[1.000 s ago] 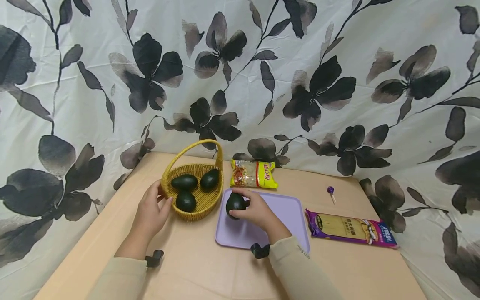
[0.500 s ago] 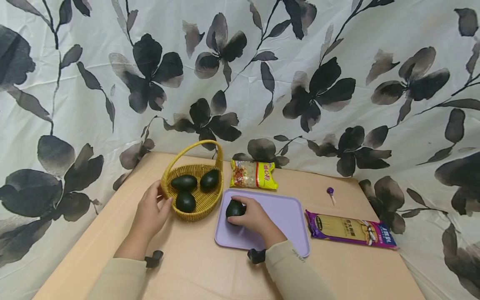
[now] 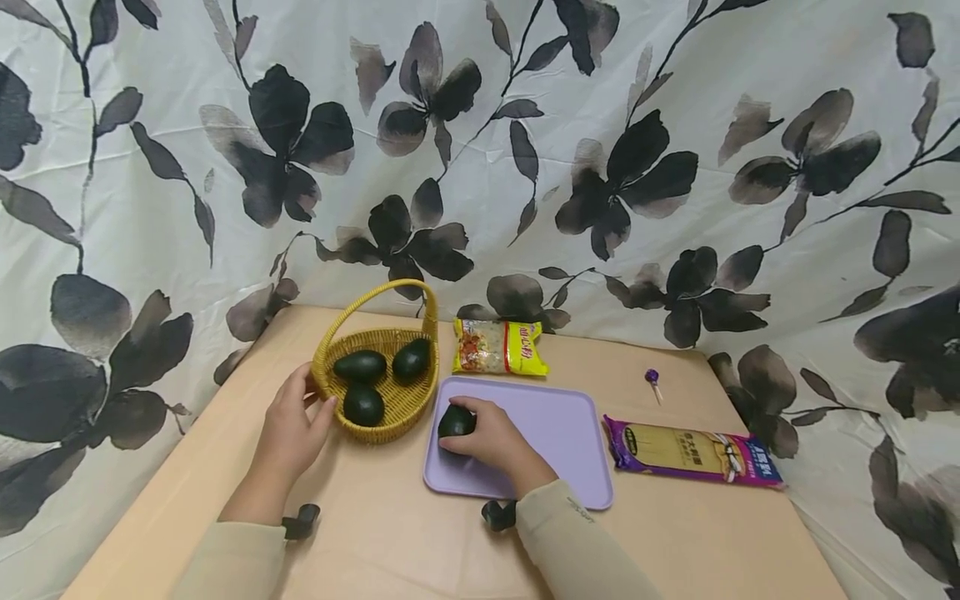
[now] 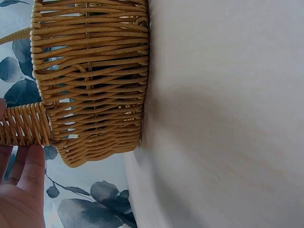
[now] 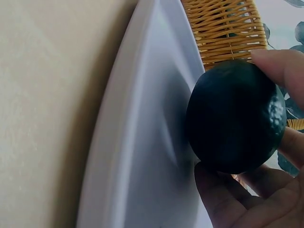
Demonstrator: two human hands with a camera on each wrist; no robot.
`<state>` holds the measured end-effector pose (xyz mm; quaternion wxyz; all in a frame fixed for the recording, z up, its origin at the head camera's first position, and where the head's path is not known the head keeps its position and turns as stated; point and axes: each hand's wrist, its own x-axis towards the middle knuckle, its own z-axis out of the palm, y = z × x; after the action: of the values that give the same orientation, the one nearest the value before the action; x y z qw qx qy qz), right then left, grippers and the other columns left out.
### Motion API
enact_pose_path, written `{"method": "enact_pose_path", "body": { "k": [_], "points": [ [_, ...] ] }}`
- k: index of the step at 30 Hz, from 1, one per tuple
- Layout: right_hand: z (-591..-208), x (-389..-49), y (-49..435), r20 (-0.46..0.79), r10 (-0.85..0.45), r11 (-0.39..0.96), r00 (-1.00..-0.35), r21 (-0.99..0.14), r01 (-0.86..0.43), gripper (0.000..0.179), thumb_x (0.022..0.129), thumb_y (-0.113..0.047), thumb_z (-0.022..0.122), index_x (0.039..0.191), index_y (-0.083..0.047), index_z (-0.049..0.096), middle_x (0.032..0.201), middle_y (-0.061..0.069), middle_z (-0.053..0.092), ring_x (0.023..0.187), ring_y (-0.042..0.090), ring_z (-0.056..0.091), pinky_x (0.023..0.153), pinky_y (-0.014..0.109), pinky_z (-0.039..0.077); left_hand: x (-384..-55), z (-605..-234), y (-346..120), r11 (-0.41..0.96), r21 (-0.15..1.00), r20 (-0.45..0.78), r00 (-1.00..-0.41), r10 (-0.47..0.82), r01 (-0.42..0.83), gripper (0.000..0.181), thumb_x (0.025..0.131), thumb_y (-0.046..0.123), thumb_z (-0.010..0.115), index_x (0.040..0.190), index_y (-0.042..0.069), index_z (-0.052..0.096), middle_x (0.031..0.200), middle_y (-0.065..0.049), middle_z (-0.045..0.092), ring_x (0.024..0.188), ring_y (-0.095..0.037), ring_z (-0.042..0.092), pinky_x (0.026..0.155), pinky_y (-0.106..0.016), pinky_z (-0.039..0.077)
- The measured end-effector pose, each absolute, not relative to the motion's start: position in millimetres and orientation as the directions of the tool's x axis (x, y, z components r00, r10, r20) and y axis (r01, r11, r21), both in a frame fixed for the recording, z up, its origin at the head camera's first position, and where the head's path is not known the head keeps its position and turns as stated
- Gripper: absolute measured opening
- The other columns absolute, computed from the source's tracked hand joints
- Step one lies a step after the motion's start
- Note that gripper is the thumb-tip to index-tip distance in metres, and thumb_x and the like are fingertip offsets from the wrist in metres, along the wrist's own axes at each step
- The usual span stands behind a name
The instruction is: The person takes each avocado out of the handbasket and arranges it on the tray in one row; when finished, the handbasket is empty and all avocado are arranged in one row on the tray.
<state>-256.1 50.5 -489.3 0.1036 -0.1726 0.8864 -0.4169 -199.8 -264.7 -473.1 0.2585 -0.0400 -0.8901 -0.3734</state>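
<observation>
A dark green avocado point(image 3: 457, 422) is in my right hand point(image 3: 491, 437), its fingers and thumb curled round it, low over the left part of the lilac tray point(image 3: 558, 433). In the right wrist view the avocado point(image 5: 235, 116) shows its rounded side close to the tray surface. To the left stands a yellow wicker basket point(image 3: 386, 433) with an upright handle. Inside it lie three avocados, one at the left point(image 3: 360, 367), one at the right and one in front. My left hand point(image 3: 292, 429) grips the base of the basket's handle point(image 4: 23, 124) between thumb and fingers.
A yellow food packet point(image 3: 498, 347) lies behind the tray. Right of the tray are a purple pack of noodles point(image 3: 690, 452) and a purple lollipop point(image 3: 653, 382). A flower-printed cloth point(image 3: 480, 167) hangs behind the table point(image 3: 390, 525).
My right hand has moved left and slightly down over the tray with the avocado. The left hand keeps its hold on the basket. The head view has shifted a little.
</observation>
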Motion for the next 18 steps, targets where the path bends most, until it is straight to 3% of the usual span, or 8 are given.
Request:
{"method": "enact_pose_path", "body": {
  "k": [18],
  "points": [
    [-491, -254, 36, -0.004, -0.429, 0.633, -0.903, -0.714, -0.298, 0.076, 0.082, -0.047, 0.085, 0.146, -0.017, 0.057, 0.14, 0.001, 0.063, 0.123, 0.017, 0.059, 0.109, 0.039, 0.054, -200, -473, -263, 0.719, 0.641, 0.486, -0.867, -0.112, 0.267, 0.06, 0.095, 0.001, 0.069, 0.148, 0.001, 0.04, 0.129, -0.019, 0.056, 0.121, -0.037, 0.059, 0.1, -0.053, 0.056]
  ]
}}
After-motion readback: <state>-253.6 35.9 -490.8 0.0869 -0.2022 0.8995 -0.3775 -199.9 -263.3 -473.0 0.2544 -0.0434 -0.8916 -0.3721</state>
